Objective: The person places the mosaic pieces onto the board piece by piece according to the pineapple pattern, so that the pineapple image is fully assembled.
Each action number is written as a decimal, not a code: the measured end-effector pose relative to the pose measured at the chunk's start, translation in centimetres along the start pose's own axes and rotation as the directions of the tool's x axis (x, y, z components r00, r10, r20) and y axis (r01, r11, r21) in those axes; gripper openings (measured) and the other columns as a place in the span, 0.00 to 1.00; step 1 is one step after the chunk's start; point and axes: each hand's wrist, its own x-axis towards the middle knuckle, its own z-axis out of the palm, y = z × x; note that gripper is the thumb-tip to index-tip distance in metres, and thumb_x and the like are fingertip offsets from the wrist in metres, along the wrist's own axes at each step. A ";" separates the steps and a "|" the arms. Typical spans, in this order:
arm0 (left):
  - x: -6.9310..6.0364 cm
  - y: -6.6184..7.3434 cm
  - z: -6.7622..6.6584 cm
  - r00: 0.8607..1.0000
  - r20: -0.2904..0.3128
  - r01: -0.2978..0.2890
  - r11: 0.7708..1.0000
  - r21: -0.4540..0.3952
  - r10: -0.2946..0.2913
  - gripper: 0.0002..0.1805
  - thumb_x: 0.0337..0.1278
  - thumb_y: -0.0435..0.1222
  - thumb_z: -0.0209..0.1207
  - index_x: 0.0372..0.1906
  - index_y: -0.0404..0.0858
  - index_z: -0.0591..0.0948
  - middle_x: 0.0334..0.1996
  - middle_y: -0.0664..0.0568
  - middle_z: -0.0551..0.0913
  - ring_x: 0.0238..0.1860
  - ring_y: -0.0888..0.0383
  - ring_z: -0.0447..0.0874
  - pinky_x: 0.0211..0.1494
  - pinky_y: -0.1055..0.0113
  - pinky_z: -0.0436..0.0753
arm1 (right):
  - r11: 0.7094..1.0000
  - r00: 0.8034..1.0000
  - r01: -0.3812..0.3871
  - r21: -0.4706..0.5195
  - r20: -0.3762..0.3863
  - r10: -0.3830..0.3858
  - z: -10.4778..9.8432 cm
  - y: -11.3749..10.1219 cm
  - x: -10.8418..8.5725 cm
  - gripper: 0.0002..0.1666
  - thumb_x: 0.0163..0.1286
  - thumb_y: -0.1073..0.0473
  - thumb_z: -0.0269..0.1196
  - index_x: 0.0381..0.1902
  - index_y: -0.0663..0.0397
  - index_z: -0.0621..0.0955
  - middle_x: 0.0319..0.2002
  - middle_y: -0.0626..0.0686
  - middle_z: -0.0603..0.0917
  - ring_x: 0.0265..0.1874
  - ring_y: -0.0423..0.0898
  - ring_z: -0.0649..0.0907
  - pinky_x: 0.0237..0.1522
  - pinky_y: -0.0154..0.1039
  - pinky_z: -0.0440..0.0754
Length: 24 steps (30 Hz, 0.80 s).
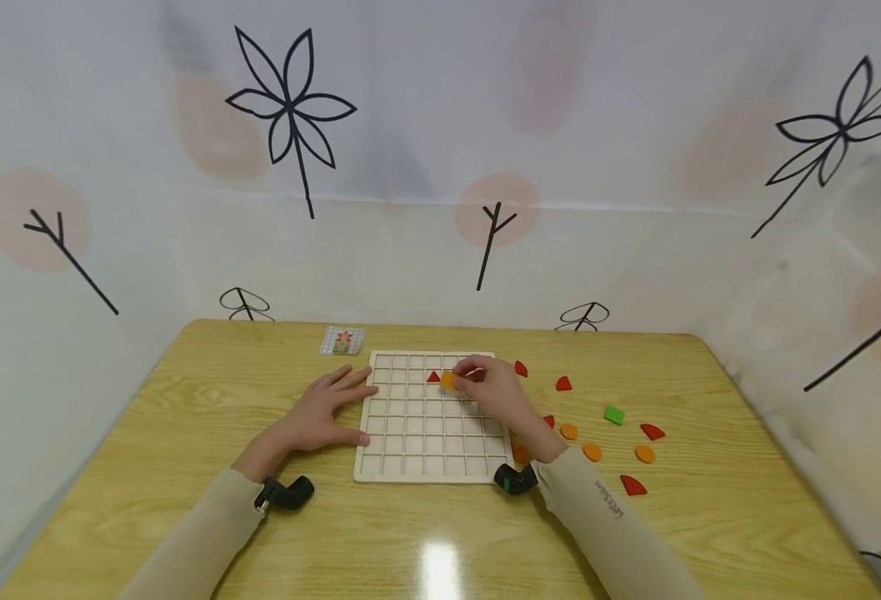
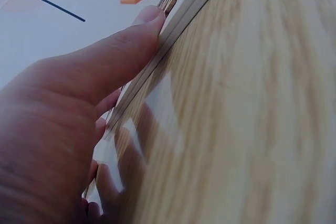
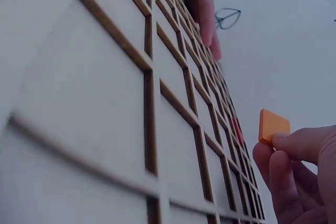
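Note:
My right hand (image 1: 496,392) pinches an orange square tile (image 3: 274,125) between thumb and fingers, held just over the upper part of a pale wooden grid board (image 1: 414,442). A red triangle tile (image 1: 433,377) lies in a cell directly left of it. At the board's left edge my left hand (image 1: 323,417) rests with its fingers spread, fingertips and thumb touching the rim. In the left wrist view the thumb (image 2: 131,40) lies against the board's side.
Right of the board lie several red quarter-circle pieces (image 1: 652,432), several orange discs (image 1: 593,452) and a green tile (image 1: 614,415). A card with a printed grid pattern (image 1: 342,341) sits behind the board to the left. A patterned cloth hangs behind the table.

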 end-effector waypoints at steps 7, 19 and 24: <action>0.1 -0.2 0.0 1.000 0.002 0.002 1.000 0.004 -0.002 0.46 0.49 0.62 0.68 0.73 0.48 0.72 0.77 0.52 0.58 0.78 0.41 0.44 0.72 0.36 0.48 | 0.996 1.000 0.012 0.086 0.004 -0.013 1.6 0.4 1.0 0.05 0.66 0.66 0.69 0.38 0.52 0.87 0.38 0.49 0.86 0.34 0.46 0.84 0.39 0.40 0.82; -0.1 -0.3 0.1 1.000 -0.006 0.000 1.000 -0.006 0.000 0.45 0.50 0.61 0.68 0.73 0.47 0.71 0.77 0.51 0.58 0.77 0.40 0.45 0.72 0.35 0.48 | 0.985 1.000 0.020 0.171 0.001 -0.021 2.5 1.0 0.7 0.04 0.66 0.65 0.69 0.37 0.52 0.88 0.35 0.47 0.87 0.33 0.45 0.83 0.38 0.38 0.81; -0.1 -0.3 0.1 1.000 -0.008 0.003 1.000 -0.003 -0.003 0.45 0.50 0.62 0.68 0.72 0.48 0.72 0.77 0.51 0.58 0.77 0.41 0.45 0.72 0.35 0.48 | 0.991 0.999 0.035 0.129 0.008 -0.037 2.6 1.0 0.5 0.05 0.66 0.65 0.69 0.38 0.51 0.88 0.36 0.47 0.88 0.34 0.44 0.84 0.40 0.40 0.81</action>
